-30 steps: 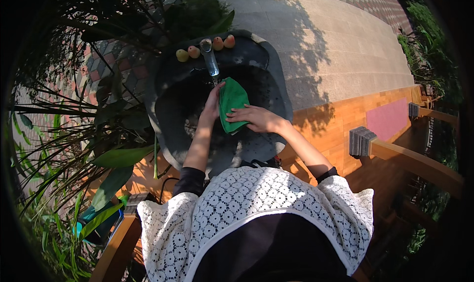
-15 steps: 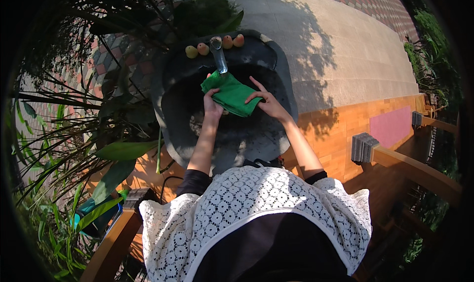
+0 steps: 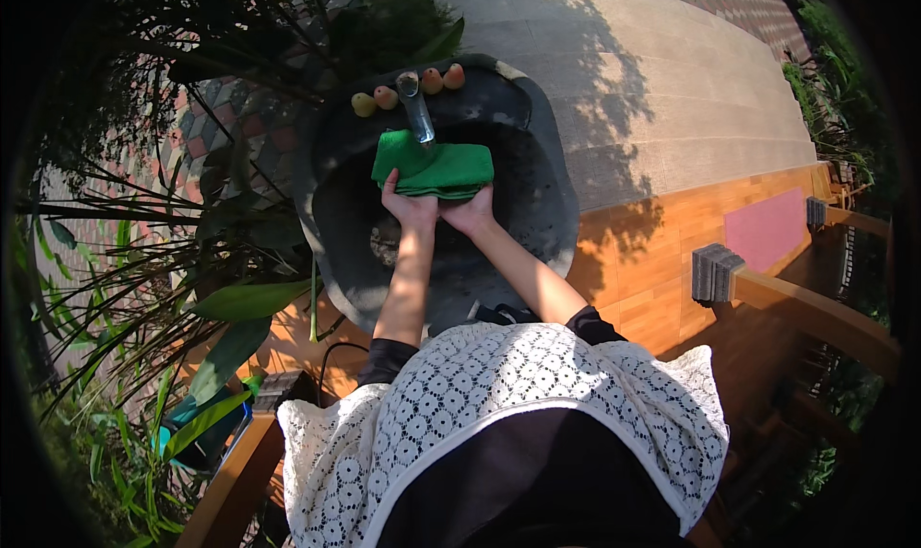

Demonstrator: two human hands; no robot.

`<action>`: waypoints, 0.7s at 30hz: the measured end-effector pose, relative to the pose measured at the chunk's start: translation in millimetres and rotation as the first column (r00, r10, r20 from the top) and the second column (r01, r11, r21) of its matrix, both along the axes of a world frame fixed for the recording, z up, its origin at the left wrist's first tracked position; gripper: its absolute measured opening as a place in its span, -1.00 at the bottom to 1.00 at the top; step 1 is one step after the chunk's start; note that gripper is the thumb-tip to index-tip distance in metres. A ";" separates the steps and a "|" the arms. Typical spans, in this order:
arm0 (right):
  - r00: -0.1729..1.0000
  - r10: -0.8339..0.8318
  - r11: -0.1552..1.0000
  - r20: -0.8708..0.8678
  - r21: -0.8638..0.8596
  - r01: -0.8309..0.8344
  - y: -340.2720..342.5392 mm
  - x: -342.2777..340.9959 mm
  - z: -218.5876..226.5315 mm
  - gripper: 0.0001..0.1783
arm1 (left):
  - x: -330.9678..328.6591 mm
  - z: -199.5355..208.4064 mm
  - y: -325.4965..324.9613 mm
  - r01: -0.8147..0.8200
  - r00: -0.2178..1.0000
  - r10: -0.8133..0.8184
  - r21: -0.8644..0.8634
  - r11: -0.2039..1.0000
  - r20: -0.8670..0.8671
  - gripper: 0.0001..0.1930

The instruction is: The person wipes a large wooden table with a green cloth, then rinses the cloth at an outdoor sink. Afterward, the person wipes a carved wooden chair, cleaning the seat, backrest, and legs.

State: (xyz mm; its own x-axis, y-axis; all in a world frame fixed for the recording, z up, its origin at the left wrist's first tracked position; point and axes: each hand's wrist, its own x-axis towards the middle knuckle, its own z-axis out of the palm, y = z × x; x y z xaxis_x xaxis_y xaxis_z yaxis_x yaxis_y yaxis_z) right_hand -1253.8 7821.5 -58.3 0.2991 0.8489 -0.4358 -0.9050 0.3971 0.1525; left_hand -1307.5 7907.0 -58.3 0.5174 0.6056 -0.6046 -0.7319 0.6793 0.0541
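Note:
A folded green cloth lies across both my hands under the faucet, over the dark stone basin. My left hand grips its left part, thumb on top and the other fingers hidden beneath. My right hand supports the cloth from below, close beside the left wrist; its fingers are hidden under the fabric. The cloth's left end is raised near the spout, and the spout's tip overlaps it.
Several reddish-yellow fruits sit along the basin's back ledge, on both sides of the faucet. Leafy plants crowd the left side. Wooden railings with dark post caps stand right and lower left. Pale stone steps rise at the back right.
My right hand has moved left from the cloth's right edge to beneath it. The cloth has turned level and shifted slightly left. The whole view has shifted a little.

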 end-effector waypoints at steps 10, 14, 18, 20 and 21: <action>0.990 0.043 0.999 0.133 0.019 -0.046 27.8 2.8 13.6 -0.17 | -68.9 -1.3 2.8 0.131 0.978 -0.154 0.154 0.979 0.143 -0.55; 0.968 0.168 0.983 0.185 0.041 -0.179 17.1 7.9 2.3 -0.40 | -61.5 -8.6 4.3 0.432 0.901 -0.428 0.267 0.861 -0.075 -0.53; 0.979 0.108 0.991 0.175 0.055 -0.120 4.8 14.9 6.3 -0.48 | -61.0 -6.3 -3.3 0.774 0.609 -0.793 0.227 0.590 -0.012 -0.31; 0.931 0.312 0.937 0.192 0.103 -0.335 -1.3 26.0 2.0 -0.48 | -58.3 -4.5 -7.6 0.851 0.425 -0.889 0.260 0.456 0.170 -0.20; 0.891 0.407 0.891 0.203 0.125 -0.436 -3.6 31.5 -0.4 -0.48 | -56.0 -6.9 -6.8 0.854 0.338 -0.904 0.320 0.411 0.261 -0.14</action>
State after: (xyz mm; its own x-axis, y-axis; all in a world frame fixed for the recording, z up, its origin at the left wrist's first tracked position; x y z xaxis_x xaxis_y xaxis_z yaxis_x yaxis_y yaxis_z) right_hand -1222.3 7817.9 -58.7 -0.0470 0.9654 -0.2564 -0.9989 -0.0448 0.0141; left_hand -1363.6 7900.1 -65.2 0.9315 -0.2882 -0.2221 0.3111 0.9474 0.0756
